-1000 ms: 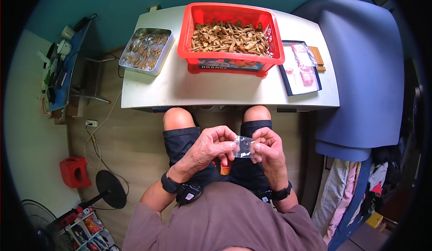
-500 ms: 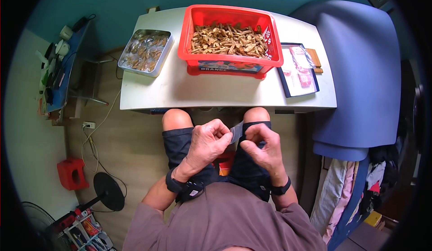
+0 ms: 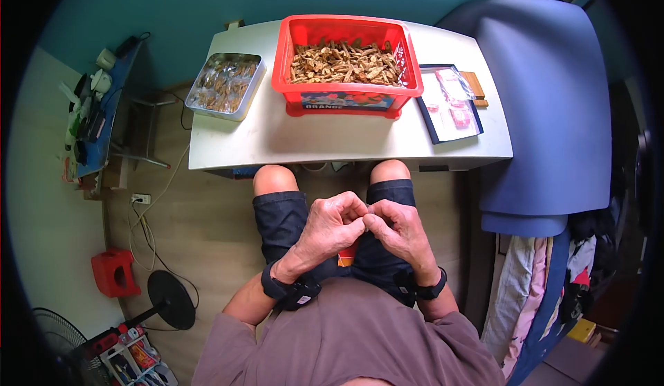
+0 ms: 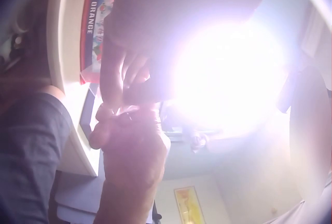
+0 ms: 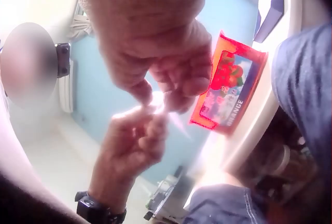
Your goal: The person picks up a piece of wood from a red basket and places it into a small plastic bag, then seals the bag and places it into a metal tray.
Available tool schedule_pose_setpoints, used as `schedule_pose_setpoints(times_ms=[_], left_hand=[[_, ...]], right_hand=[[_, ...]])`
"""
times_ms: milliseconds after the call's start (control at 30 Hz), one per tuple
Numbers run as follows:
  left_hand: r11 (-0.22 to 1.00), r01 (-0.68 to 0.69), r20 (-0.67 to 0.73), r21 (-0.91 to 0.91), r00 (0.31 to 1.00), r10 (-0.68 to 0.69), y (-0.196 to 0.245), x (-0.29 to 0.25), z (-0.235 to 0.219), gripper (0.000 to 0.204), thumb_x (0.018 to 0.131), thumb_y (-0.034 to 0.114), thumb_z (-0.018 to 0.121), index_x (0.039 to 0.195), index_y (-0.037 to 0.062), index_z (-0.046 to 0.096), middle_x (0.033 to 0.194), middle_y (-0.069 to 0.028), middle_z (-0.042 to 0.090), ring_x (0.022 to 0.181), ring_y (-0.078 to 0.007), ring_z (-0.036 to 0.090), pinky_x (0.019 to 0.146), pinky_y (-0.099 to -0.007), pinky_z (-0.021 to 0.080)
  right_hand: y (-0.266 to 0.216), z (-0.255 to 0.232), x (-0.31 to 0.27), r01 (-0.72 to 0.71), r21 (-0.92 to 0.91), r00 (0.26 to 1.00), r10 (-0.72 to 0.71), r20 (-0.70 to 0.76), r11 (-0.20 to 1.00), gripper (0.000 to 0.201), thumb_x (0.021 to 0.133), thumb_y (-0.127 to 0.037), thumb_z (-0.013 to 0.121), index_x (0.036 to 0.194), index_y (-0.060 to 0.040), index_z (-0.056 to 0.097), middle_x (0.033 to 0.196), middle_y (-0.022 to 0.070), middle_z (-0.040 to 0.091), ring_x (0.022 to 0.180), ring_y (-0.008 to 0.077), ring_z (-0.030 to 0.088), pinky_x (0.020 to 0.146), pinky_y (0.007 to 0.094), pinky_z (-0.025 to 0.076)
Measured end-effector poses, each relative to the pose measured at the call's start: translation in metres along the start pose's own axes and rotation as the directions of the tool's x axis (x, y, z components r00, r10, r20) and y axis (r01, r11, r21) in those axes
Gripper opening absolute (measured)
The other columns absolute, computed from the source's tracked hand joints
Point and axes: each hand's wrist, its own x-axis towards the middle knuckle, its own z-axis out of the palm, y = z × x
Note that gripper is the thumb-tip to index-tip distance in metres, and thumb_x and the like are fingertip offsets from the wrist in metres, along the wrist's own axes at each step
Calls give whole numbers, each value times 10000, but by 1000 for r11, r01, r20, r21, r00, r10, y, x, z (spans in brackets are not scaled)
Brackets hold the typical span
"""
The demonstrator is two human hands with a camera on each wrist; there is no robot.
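Both hands meet fingertip to fingertip above the lap. Thumb and fingers of the left hand point(image 3: 326, 228) pinch a small clear plastic bag point(image 5: 157, 102), mostly covered by the fingers in the head view. From the other side the right hand point(image 3: 402, 232) pinches the bag's edge, thumb against bent fingers. A bright piece of the film shows between the two sets of fingertips in the right wrist view. Strong glare washes out much of the left wrist view, where the right hand point(image 4: 134, 148) faces the camera.
On the white table point(image 3: 304, 140) ahead stands a red basket point(image 3: 349, 102) of dried brown slices. A metal tin point(image 3: 243, 113) of small filled bags is at its left. To the right lies a dark-edged box point(image 3: 453, 135) with pink packets, beside a wooden block point(image 3: 474, 85).
The bag was stretched flat between both hands. The right hand then let go and drew back while the left kept hold and tilted it. Now the right fingers are back on it, hands closer together.
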Motion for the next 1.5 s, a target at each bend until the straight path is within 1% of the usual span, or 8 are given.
schedule_pose_setpoints(times_ms=[200, 700, 800, 867, 900, 1000, 1267, 1500], left_hand=[[998, -67, -34, 22, 997, 68, 7, -14, 10, 55, 866, -5, 662, 896, 4, 617, 772, -14, 679, 695, -27, 614, 616, -220, 528], [783, -264, -130, 564, 907, 400, 14, -50, 28, 307, 735, 3, 623, 1039, 19, 584, 546, -71, 572, 456, -211, 602, 481, -323, 491], [794, -229, -28, 563, 955, 295, 21, -59, 24, 393, 706, 33, 625, 1094, 38, 571, 735, -140, 648, 676, -332, 659, 598, -436, 530], [700, -407, 66, 587, 886, 459, 25, -61, 22, 547, 661, 47, 680, 1194, 29, 559, 1042, -187, 638, 999, -360, 630, 818, -444, 535], [701, -411, 68, 583, 884, 462, 25, -62, 21, 547, 661, 47, 680, 1194, 29, 559, 1042, -187, 638, 999, -360, 630, 818, -444, 535], [616, -533, 137, 580, 810, 571, 17, -63, 21, 787, 603, 86, 783, 1334, 44, 496, 1280, -173, 555, 1255, -406, 489, 1116, -492, 368], [579, -589, 105, 564, 746, 657, -10, -62, 22, 472, 619, 175, 823, 1040, 44, 654, 977, -140, 679, 1054, -335, 629, 1029, -520, 432], [644, -577, 79, 502, 772, 630, -21, -49, 18, 409, 673, 286, 825, 933, 16, 661, 937, -181, 652, 977, -352, 625, 1011, -502, 420]], right_hand=[[0, 3, -16, 281, -289, 944, -318, -89, 915, 108, 883, -112, 684, 922, -11, 689, 758, 121, 684, 639, 262, 679, 578, 334, 525], [-11, 11, -51, 255, -681, 918, -393, -52, 686, 130, 810, -155, 673, 751, -71, 592, 710, 98, 648, 605, 269, 660, 527, 373, 507], [-18, 9, -57, 232, -607, 932, -352, -84, 760, 78, 759, -91, 686, 751, -54, 618, 703, 114, 646, 629, 298, 659, 560, 379, 516], [-21, 6, -59, 236, -586, 930, -355, -95, 775, 78, 759, -87, 679, 735, -51, 614, 693, 115, 647, 622, 300, 658, 559, 378, 517], [-22, 6, -59, 243, -560, 929, -356, -101, 792, 82, 758, -82, 672, 718, -47, 610, 684, 117, 647, 616, 303, 657, 558, 376, 518], [-28, 8, -62, 259, -532, 931, -355, -84, 806, 87, 764, -78, 669, 712, -42, 608, 679, 115, 651, 609, 302, 657, 552, 371, 515], [-45, 8, -66, 263, -526, 942, -334, -43, 809, 101, 767, -93, 680, 710, -38, 616, 666, 123, 639, 574, 299, 641, 527, 354, 497], [-42, -2, -46, 252, -495, 961, -273, 31, 831, 98, 778, -88, 713, 741, -36, 639, 659, 115, 634, 539, 272, 620, 504, 327, 481]])
